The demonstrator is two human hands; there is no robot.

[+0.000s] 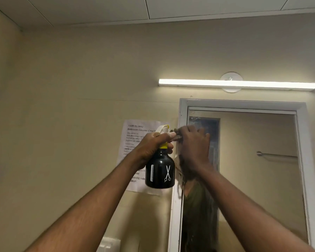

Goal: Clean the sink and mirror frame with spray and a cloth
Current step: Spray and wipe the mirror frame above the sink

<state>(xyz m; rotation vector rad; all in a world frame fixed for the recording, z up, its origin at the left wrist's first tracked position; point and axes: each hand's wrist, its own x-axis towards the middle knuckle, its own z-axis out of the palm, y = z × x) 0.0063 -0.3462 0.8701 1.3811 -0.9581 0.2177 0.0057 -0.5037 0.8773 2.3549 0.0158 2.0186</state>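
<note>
My left hand [154, 145] grips the neck of a black spray bottle [160, 171] with a yellow collar and white trigger, held upright just left of the mirror. The white mirror frame [182, 113] runs up the wall at centre right. My right hand [194, 144] presses a dark, crumpled cloth [178, 136] against the frame's left upright, near its top corner. Only a small edge of the cloth shows past my fingers. The sink is out of view.
A printed task sheet [135, 131] is taped to the wall left of the mirror, partly behind the bottle. A lit tube lamp [237, 84] hangs above the mirror. The mirror glass [258, 160] reflects a towel rail and a person's torso.
</note>
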